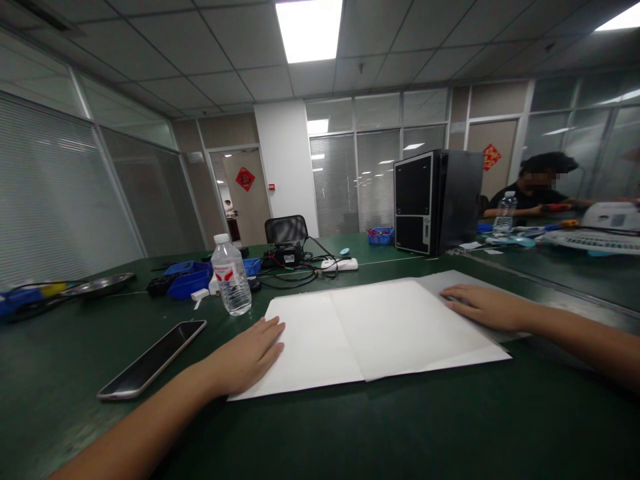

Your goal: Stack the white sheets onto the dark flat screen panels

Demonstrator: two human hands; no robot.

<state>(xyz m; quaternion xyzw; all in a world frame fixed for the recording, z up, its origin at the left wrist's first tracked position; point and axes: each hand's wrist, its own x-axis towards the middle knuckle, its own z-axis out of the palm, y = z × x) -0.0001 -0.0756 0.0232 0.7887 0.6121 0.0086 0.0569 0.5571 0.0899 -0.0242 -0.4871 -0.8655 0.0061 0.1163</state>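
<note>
White paper (390, 327) with a crease or join down its middle lies spread on the green table (325, 433). It looks like an open booklet with blank pages, though I cannot tell for sure. My left hand (247, 357) rests flat on its left edge, fingers stretched out. Over at the right, my right hand (485, 307) lies with its fingers extended on a grey sheet (450, 277) that sticks out from beside or under the white paper. Neither hand holds anything. To the left of my left hand lies a smartphone (153, 360) with a dark screen.
A water bottle (231, 277) stands behind my left hand. Blue trays (190, 283), black cables (300, 275) and a white power strip (340, 264) are farther back. A black computer tower (435, 200) stands at the back right. A person (537, 187) sits beyond it, near another bottle (505, 213).
</note>
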